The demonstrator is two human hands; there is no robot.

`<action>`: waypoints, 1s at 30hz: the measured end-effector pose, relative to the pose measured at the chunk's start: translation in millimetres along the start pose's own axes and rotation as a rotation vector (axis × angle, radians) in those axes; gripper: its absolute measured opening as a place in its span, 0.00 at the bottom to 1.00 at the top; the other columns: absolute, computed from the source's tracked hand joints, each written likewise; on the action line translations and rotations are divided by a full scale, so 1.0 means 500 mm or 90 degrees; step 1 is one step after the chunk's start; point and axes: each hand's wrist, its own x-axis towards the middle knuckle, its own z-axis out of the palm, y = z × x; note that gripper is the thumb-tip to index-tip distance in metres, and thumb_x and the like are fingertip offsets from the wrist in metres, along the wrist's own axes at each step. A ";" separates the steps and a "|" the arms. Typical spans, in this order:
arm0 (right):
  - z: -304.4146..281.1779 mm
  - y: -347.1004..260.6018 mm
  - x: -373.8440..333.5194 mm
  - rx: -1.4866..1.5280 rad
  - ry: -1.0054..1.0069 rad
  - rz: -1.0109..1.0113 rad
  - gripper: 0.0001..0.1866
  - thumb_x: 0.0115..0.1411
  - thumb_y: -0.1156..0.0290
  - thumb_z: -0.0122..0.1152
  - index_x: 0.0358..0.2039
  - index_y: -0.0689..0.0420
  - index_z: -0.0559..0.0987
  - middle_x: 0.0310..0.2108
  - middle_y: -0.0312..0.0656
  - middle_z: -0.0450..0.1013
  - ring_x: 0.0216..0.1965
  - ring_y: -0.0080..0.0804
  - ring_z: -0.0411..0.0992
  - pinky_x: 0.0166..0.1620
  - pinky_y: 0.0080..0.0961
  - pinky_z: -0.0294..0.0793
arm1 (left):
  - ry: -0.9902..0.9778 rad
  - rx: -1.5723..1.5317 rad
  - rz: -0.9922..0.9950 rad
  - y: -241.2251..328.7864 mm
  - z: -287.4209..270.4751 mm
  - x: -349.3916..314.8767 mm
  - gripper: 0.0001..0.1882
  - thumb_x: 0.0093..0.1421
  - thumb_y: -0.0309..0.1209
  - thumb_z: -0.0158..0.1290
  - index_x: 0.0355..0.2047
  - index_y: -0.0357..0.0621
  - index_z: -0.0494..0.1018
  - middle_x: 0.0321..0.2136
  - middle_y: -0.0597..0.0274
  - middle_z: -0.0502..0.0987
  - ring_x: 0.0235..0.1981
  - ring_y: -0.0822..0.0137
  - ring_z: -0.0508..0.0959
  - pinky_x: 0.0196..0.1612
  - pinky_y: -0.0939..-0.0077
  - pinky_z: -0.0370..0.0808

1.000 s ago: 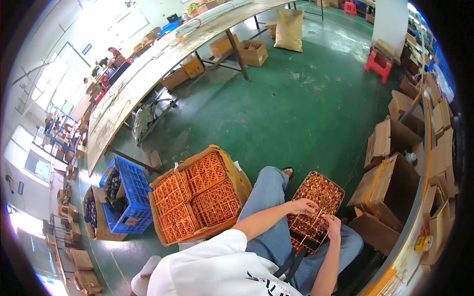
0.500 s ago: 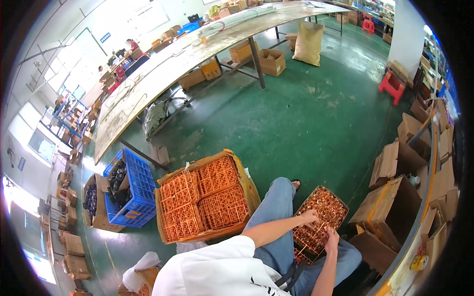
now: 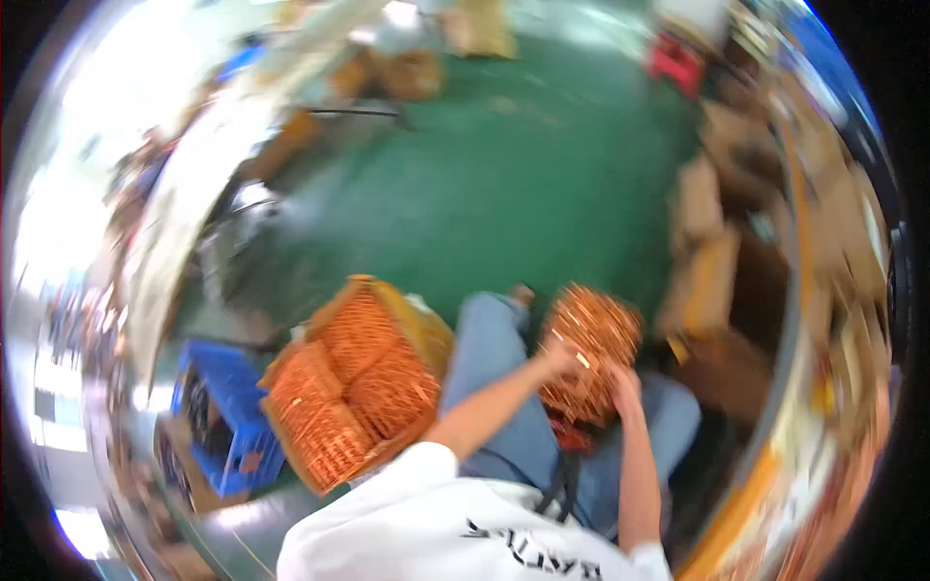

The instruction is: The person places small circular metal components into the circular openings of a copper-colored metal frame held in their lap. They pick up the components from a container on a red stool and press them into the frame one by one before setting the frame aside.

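Note:
An orange plastic lattice frame lies across a box of loose orange pieces between my knees; blur softens its outline. My left hand is closed on the frame's left side, fingers curled over the box. At the opposite side, my right hand is closed around its edge. Small pale highlights show by the left fingertips, too smeared to identify. To the left of my leg stands a large open carton packed with stacks of orange lattice frames.
A blue plastic crate with dark items stands left of the carton. Cardboard boxes line the right side beside a long edge. A long table runs along the upper left, and a red stool is at the far right.
The whole view has swung and blurred, so the boxes and my hands appear further up and left. Both hands stay over the box of loose pieces.

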 end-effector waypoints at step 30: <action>-0.014 -0.054 0.386 -0.558 0.065 -0.146 0.26 0.52 0.71 0.59 0.53 0.59 0.69 0.56 0.49 0.62 0.58 0.39 0.60 0.57 0.32 0.58 | 0.171 -0.103 -0.090 0.033 -0.101 0.364 0.22 0.54 0.18 0.45 0.51 0.36 0.58 0.41 0.45 0.67 0.39 0.57 0.75 0.37 0.65 0.80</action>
